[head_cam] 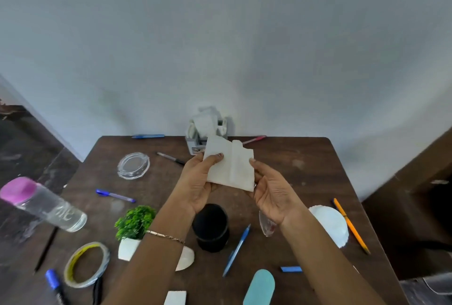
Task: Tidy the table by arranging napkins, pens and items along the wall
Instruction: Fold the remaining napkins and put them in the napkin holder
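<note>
pens [114,195] 7 | markers [54,284] 1 | napkins [229,167] 1 | bottles [44,204] 1 | tape rolls [86,264] 1

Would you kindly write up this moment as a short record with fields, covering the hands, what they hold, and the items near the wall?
left hand: grips the white napkin at its left edge
right hand: grips the napkin's right edge
napkin state: partly folded, held above the table
napkin holder: at the wall, holding napkins
pens at the wall: blue pen, pink pen
black cup: below the hands
</note>
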A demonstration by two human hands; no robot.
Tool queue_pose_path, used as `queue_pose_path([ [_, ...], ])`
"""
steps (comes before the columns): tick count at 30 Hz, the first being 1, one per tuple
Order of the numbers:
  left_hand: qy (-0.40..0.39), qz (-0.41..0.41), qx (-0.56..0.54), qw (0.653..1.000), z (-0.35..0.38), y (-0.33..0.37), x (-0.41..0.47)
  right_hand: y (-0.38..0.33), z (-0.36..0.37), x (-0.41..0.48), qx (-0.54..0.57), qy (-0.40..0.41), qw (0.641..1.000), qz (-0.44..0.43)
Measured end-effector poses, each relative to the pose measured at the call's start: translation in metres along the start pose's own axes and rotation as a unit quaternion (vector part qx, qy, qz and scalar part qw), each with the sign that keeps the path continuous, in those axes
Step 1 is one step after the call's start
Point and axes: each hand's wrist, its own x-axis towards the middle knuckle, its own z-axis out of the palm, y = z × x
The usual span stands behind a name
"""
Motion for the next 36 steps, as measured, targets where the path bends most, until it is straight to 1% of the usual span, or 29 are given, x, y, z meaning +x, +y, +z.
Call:
queue_pose_path([
  [2,0.018,0.009,-0.017,1.0,-0.016,0.003,-0.009,0.011,0.011,0.003,-0.031,0.018,0.999,-0.002],
  [5,0.035,0.008,-0.04,0.999,-0.038,0.005,-0.02,0.022,0.025,0.006,-0.102,0.047,0.993,-0.032],
  [8,0.044,-0.001,-0.04,0.998,-0.057,0.005,-0.027,0.031,0.037,0.009,-0.207,0.078,0.97,-0.103],
  [10,0.046,-0.009,-0.039,0.998,-0.068,0.003,-0.029,0.037,0.045,0.011,-0.313,0.089,0.93,-0.173],
  [11,0.047,-0.012,-0.041,0.998,-0.071,0.001,-0.03,0.039,0.049,0.011,-0.373,0.089,0.9,-0.209],
  [13,0.046,-0.014,-0.053,0.997,-0.074,-0.002,-0.031,0.045,0.056,0.012,-0.477,0.074,0.828,-0.284],
  [14,0.043,-0.014,-0.058,0.997,-0.074,-0.003,-0.031,0.049,0.059,0.013,-0.513,0.063,0.796,-0.315],
  [15,0.039,-0.014,-0.061,0.997,-0.074,-0.005,-0.031,0.053,0.061,0.014,-0.536,0.055,0.772,-0.338],
  [16,0.036,-0.012,-0.06,0.997,-0.074,-0.006,-0.03,0.057,0.063,0.015,-0.546,0.053,0.759,-0.351],
  [19,0.043,-0.002,-0.062,0.997,-0.078,-0.008,-0.026,0.061,0.066,0.018,-0.553,0.061,0.748,-0.362],
  [21,0.035,-0.006,-0.081,0.996,-0.078,-0.007,-0.024,0.061,0.067,0.019,-0.563,0.057,0.738,-0.368],
  [26,-0.047,-0.044,-0.121,0.991,-0.075,-0.002,-0.022,0.07,0.069,0.018,-0.611,0.004,0.708,-0.355],
  [28,-0.061,-0.052,-0.135,0.988,-0.074,0.0,-0.018,0.074,0.068,0.018,-0.625,-0.013,0.7,-0.346],
  [31,-0.031,-0.063,-0.13,0.989,-0.073,-0.002,-0.007,0.075,0.061,0.02,-0.653,-0.051,0.683,-0.323],
  [33,0.0,-0.065,-0.116,0.991,-0.074,-0.005,-0.001,0.075,0.057,0.02,-0.643,-0.066,0.691,-0.322],
  [35,0.013,-0.067,-0.126,0.99,-0.076,-0.007,0.005,0.074,0.054,0.024,-0.618,-0.042,0.706,-0.344],
  [36,0.011,-0.069,-0.133,0.989,-0.077,-0.007,0.006,0.073,0.052,0.026,-0.615,-0.013,0.702,-0.358],
])
